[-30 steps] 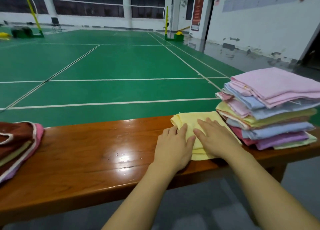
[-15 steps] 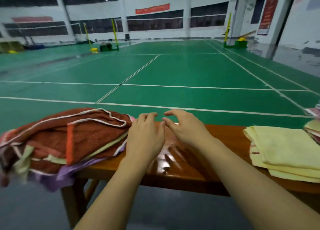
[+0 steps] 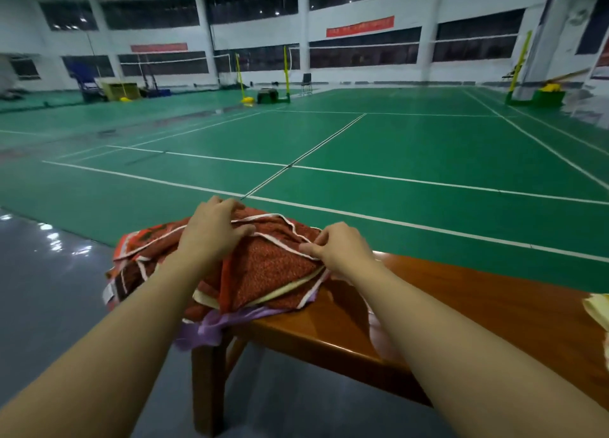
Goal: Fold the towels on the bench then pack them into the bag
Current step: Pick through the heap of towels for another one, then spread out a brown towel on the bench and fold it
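A heap of unfolded towels lies on the left end of the wooden bench. On top is a reddish-brown towel with white edging; cream and purple towels stick out beneath it, the purple one hanging over the bench edge. My left hand grips the far left part of the brown towel, fingers curled over its edge. My right hand pinches the white hem at the towel's right side. At the right edge of the view shows a corner of the folded yellow towel. No bag is in view.
Beyond the bench stretches a green badminton court floor with white lines. Grey floor lies to the left and under the bench. Net posts, a chair and gear stand far back by the wall.
My view has swung left from the folded stack and yellow towel. Both hands left the yellow towel, crossed the bare bench top and now hold the brown towel on the heap.
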Motion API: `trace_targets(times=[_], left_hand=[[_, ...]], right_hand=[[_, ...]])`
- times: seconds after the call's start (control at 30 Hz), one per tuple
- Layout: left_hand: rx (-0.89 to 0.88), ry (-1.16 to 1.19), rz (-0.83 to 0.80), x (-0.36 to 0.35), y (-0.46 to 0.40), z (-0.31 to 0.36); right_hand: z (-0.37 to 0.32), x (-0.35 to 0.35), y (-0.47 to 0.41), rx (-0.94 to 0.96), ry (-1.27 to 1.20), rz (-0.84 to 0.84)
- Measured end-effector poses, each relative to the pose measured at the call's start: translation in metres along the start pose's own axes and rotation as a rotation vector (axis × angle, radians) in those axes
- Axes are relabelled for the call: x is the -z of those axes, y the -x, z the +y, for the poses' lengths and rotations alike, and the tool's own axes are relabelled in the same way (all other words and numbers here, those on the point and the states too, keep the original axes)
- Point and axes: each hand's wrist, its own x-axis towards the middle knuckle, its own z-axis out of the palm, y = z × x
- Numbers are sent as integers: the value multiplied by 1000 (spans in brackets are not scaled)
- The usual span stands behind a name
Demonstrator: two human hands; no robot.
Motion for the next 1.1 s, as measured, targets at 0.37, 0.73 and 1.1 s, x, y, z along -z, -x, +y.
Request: trace_targets(times=[0.37,0.73,1.1], left_hand=[[-42,128,-20,9,-33,8],[-157,523,-2,8,-24,149],[-357,139,125,17,-29,181]], right_hand=[[14,49,-25,-396,-1373,-67],[37,143,-18,-394,-1653,450],[118,219,40,77,-118,888]])
